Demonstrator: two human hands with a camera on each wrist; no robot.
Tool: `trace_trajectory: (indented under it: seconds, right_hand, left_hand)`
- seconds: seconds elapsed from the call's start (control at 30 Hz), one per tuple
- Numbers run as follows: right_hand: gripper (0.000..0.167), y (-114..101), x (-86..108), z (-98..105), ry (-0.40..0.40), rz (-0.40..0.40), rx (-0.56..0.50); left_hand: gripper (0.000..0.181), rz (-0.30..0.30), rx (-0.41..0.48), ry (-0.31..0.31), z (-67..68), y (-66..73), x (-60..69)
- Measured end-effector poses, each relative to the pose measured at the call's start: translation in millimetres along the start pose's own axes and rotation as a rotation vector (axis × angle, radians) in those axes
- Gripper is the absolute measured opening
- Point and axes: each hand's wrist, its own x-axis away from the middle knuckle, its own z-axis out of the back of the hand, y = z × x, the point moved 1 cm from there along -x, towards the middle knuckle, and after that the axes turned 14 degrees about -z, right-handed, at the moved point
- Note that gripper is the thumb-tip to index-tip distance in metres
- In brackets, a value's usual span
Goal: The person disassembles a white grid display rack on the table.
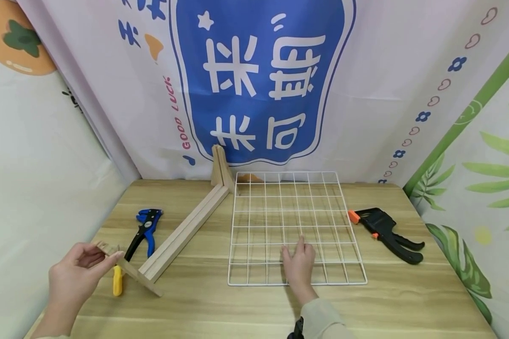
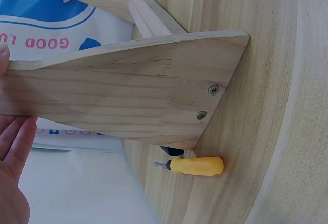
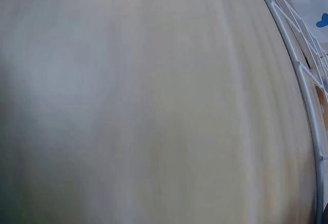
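Observation:
My left hand (image 1: 74, 275) pinches the upper end of a wooden end piece between thumb and fingers. This end piece (image 2: 123, 90), with two screw heads showing near its lower edge, belongs to a wooden frame. The frame's long grooved bar (image 1: 186, 230) runs away from me to a matching far end piece (image 1: 220, 169) that stands near the backdrop. Over the near part of a white wire grid panel (image 1: 275, 226) lies my right hand (image 1: 299, 266), thumb and index finger extended across the wires. The right wrist view shows mostly blurred tabletop and the grid's edge.
Blue-and-black wire strippers (image 1: 146, 230) lie left of the bar. A yellow-handled screwdriver (image 2: 197, 166) sits beside the near end piece. To the grid's right lies a black clamp (image 1: 388, 233) with orange pads. A printed cloth backdrop (image 1: 365, 117) rises behind the wooden table (image 1: 208, 306).

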Motion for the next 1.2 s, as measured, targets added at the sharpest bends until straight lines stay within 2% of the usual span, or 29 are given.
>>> trace_trajectory:
  seconds: [0.23, 0.6, 0.87, 1.2]
  right_hand:
    - [0.061, -0.2, -1.1, -2.0, 0.041, -0.045, 0.069]
    - [0.072, -3.7, -4.1, -2.2, 0.003, -0.078, 0.057]
    - [0.072, -0.8, -4.3, -1.9, -0.024, -0.077, 0.055]
    - [0.071, -0.9, -5.0, -1.4, -0.036, -0.072, 0.055]
  left_hand:
    - [0.029, 0.023, 0.014, -0.002, 0.2, -0.6, -0.8]
    - [0.028, 0.053, 0.052, -0.018, 0.4, 0.2, -1.0]
    - [0.028, 0.048, 0.015, -0.02, 0.1, 3.1, 2.1]
    - [0.028, 0.055, 0.032, -0.017, -0.8, 2.6, -2.3]
